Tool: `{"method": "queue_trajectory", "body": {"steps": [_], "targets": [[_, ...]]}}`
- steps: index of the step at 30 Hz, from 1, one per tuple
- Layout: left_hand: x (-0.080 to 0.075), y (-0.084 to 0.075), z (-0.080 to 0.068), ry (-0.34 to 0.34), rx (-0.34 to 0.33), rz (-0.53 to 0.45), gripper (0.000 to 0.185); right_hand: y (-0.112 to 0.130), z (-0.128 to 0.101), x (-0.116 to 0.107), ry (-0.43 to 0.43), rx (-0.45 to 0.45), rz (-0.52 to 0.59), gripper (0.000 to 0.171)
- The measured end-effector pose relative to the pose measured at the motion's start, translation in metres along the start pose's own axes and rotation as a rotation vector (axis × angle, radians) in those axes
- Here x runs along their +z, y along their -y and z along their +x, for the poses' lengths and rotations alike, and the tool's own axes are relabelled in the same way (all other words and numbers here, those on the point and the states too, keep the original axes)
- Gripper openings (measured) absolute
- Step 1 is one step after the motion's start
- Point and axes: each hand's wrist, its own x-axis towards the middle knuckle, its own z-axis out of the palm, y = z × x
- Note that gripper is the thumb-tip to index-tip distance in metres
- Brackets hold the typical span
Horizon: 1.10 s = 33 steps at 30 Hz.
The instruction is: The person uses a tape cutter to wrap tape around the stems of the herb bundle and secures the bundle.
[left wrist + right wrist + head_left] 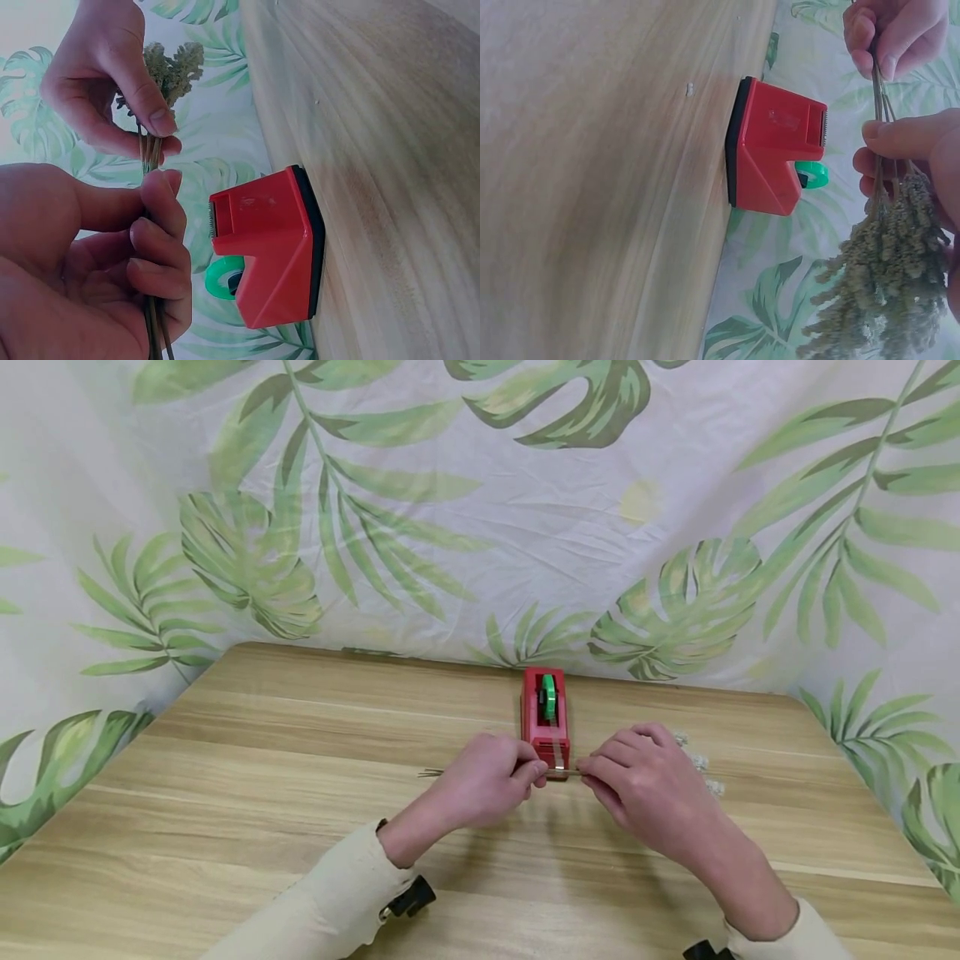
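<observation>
Both hands hold one small bunch of dried flowers (885,270) by its thin brown stems (151,154), level in front of a red tape dispenser (533,731). My left hand (491,781) curls its fingers round the stems, whose cut ends (430,772) stick out to the left. Close beside it, my right hand (641,785) pinches the stems between thumb and fingers, just below the grey-green flower heads. A short bare length of stem shows between the hands, at the dispenser's front edge. From the green tape roll (550,697), a clear strip (557,752) runs forward to the cutter.
The wood-grain table (262,760) carries the dispenser near its back edge. Behind it hangs a leaf-printed cloth (420,527). Pale flower heads (699,763) show past the right hand in the head view.
</observation>
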Motion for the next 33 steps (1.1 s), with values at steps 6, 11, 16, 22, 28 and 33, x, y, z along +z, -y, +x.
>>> {"method": "queue_trajectory", "body": {"steps": [6, 11, 16, 22, 28, 33], "targets": [[0.0015, 0.0004, 0.0000, -0.013, -0.023, 0.004, 0.020, 0.0033, 0.0008, 0.0004, 0.045, 0.023, -0.027, 0.026], [0.0033, 0.0011, -0.0002, -0.032, -0.009, 0.023, 0.018, 0.0049, 0.0002, 0.0006, 0.079, 0.044, -0.007, 0.026], [0.0036, 0.0013, 0.0001, -0.053, -0.006, 0.021, 0.018, 0.0046, -0.0007, 0.0009, 0.128, 0.077, 0.008, 0.026], [0.0021, 0.0012, -0.0009, -0.084, -0.009, -0.001, 0.018, 0.0055, -0.0012, 0.0005, 0.204, 0.101, -0.011, 0.032], [0.0020, 0.0021, -0.0014, -0.129, 0.002, -0.018, 0.014, 0.0075, -0.0011, 0.0012, 0.245, 0.123, -0.012, 0.034], [0.0032, 0.0023, -0.0012, -0.178, 0.000, -0.014, 0.011, 0.0072, -0.0020, 0.0039, 0.232, 0.128, -0.019, 0.029]]}}
